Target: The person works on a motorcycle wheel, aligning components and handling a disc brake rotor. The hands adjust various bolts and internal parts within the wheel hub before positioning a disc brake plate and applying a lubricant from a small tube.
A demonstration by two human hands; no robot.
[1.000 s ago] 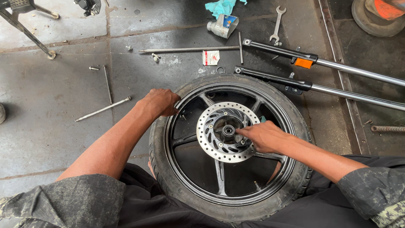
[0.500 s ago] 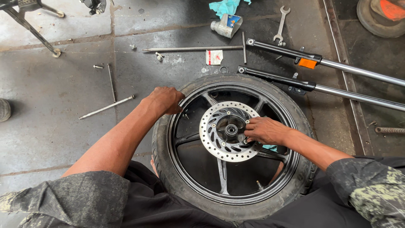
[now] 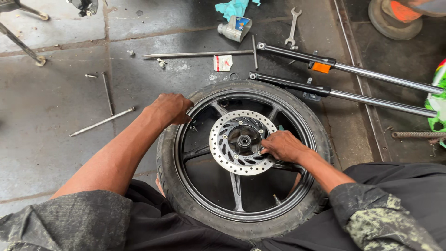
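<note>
We see the black rubber-tyred motorcycle wheel lying flat on the grey concrete floor; the left hand grips its rim, the right hand pinches the drilled silver brake disc.

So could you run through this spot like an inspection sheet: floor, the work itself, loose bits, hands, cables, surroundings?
Surface: grey concrete floor, stained and damp-looking.
Job's things: motorcycle wheel lying flat, brake disc facing up.
Clutter: two fork tubes, a spanner, long rods, small bolts, a small can by a teal rag.
Grippers: left hand grips the tyre's edge; right hand rests on the disc near the hub, fingers curled, anything held is hidden.
Cables: nothing seen.
Surroundings: a coil spring at right, a stand leg top left.
</note>
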